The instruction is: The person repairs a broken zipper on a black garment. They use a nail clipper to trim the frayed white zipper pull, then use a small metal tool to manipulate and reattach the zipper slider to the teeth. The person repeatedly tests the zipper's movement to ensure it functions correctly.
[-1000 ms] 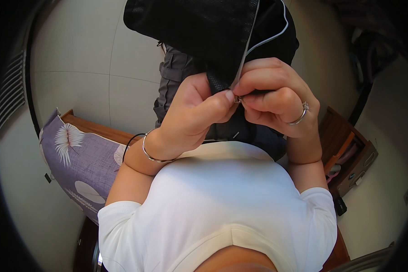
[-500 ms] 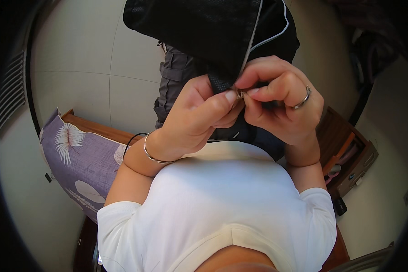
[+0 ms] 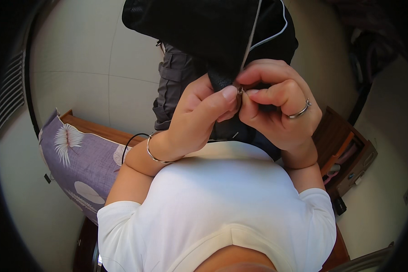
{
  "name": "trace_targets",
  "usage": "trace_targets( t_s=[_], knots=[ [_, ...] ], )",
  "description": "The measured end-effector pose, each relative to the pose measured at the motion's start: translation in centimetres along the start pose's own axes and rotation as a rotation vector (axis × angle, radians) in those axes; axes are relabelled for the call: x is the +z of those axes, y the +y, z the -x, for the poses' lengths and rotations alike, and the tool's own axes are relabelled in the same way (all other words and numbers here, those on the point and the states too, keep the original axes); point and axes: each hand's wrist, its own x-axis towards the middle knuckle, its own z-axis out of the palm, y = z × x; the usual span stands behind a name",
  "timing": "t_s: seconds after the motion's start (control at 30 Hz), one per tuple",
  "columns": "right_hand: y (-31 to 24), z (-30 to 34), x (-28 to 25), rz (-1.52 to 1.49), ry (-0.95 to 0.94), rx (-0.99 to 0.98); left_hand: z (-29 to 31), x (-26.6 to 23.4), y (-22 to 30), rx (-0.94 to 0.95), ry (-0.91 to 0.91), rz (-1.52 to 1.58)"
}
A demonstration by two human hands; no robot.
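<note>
Over my lap lies a black zippered cloth item [image 3: 190, 27], perhaps a jacket or a bag. A pale toothed zipper [image 3: 251, 41] runs down it towards my fingers, and a thin white cord or piping [image 3: 276, 35] curves beside it. Thumb and fingers of my left hand [image 3: 197, 111] pinch the zipper's near end by a small metal piece [image 3: 240, 90]. Close against it, my right hand [image 3: 288, 102] is closed in a pinch on the same end from the other side. The fingertips hide most of what they grip.
Grey cargo trousers [image 3: 170, 86] show below the cloth. To the left is a wooden piece of furniture [image 3: 104, 127] with a purple leaf-patterned cover [image 3: 79, 154]. A brown wooden cabinet [image 3: 344, 154] with an open compartment stands at the right. Pale tiles [image 3: 86, 41] cover the floor.
Both hands stay pinched at the zipper's end. The right hand has shifted slightly down and left, and the left fingers have curled in a little. The cloth has barely moved.
</note>
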Motion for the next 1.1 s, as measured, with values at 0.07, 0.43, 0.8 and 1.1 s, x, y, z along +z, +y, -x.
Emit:
trace_targets(
  t_s=[0.07, 0.43, 0.8, 1.1],
  knots=[
    [-0.1, -0.1, 0.0, 0.017, -0.004, -0.006, 0.0, 0.2, 0.0, 0.029, 0.027, -0.078],
    [-0.2, 0.0, -0.3, 0.012, -0.04, -0.025, -0.1, 0.4, 0.0, 0.056, 0.089, -0.189],
    [-0.5, 0.6, 0.1, 0.059, -0.061, -0.013, -0.3, 0.2, 0.7, -0.231, 0.147, 0.134],
    [-1.5, 0.4, 0.0, 0.148, -0.099, 0.128, -0.3, -0.1, 0.4, -0.241, 0.146, 0.13]
  ],
)
